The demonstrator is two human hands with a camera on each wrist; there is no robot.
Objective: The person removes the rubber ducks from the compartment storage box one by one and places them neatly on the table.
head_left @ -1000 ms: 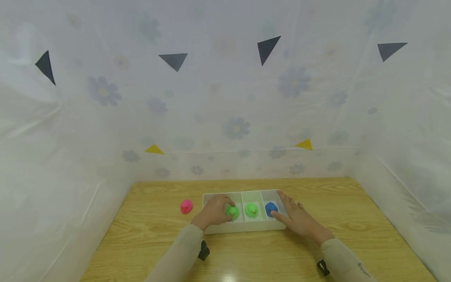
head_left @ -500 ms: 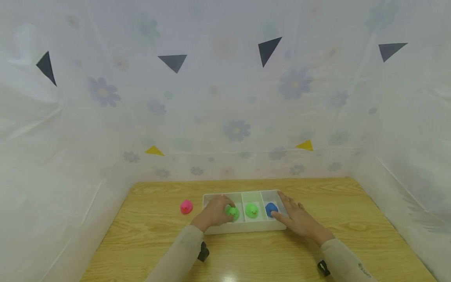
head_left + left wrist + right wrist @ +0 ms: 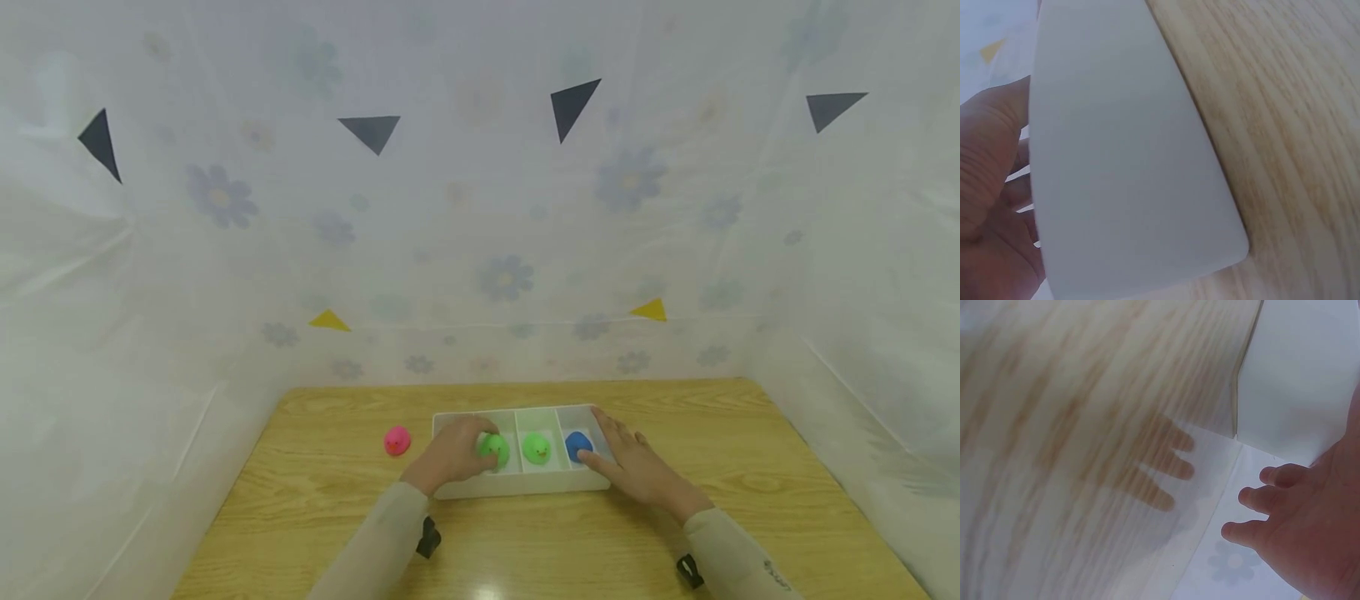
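Observation:
A white compartment tray sits on the wooden table. My left hand is over its left part, thumb and fingers curved on either side of a green toy duck; a gap shows above the duck, and the fingers look loosened. Another green duck sits in the compartment to the right. A blue rounded toy lies in the rightmost compartment. My right hand rests with extended fingers along the tray's right end, its thumb over the front rim near the blue toy. Both wrist views show the tray's outer walls.
A pink toy duck stands on the table, left of the tray. White flower-patterned sheeting encloses the back and sides. A black wrist strap hangs at the left cuff, another strap at the right.
My left hand's fingers have spread slightly and drawn a little left, leaving more of the green duck uncovered. My right hand has stayed in place.

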